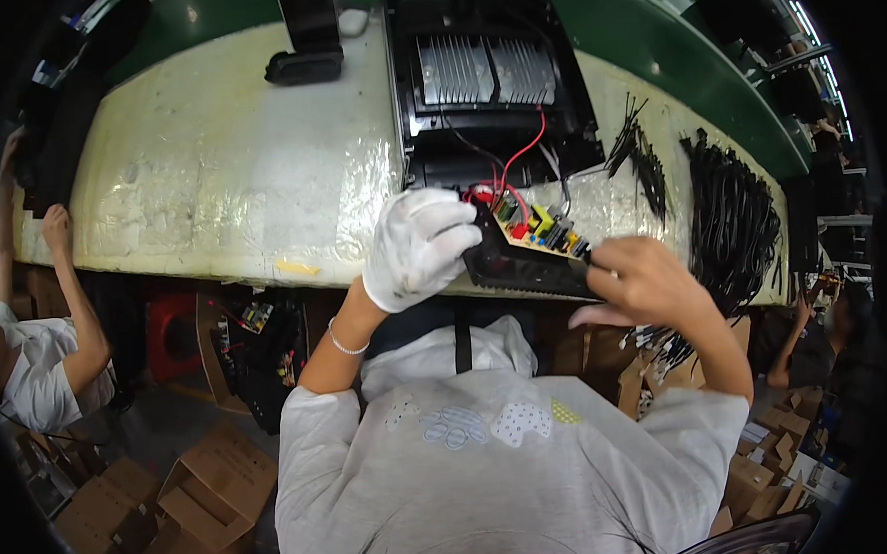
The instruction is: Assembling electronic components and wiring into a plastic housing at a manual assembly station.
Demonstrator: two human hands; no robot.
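L grip (pixel 423 248) curled round tray (pixel 521 267) end; R grip (pixel 647 284) half-curled at other end, hold unclear. PCB (pixel 547 230) prob. stiff, fragile; edges seemed safest.

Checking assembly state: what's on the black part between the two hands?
On the black part: a circuit board with coloured components, red wires running to it. The left hand partly covers the part's left edge; anything under the board is hidden.

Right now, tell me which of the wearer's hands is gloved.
The left hand, white-gloved, at the left end of the black part; the right hand, at its right end, is bare.
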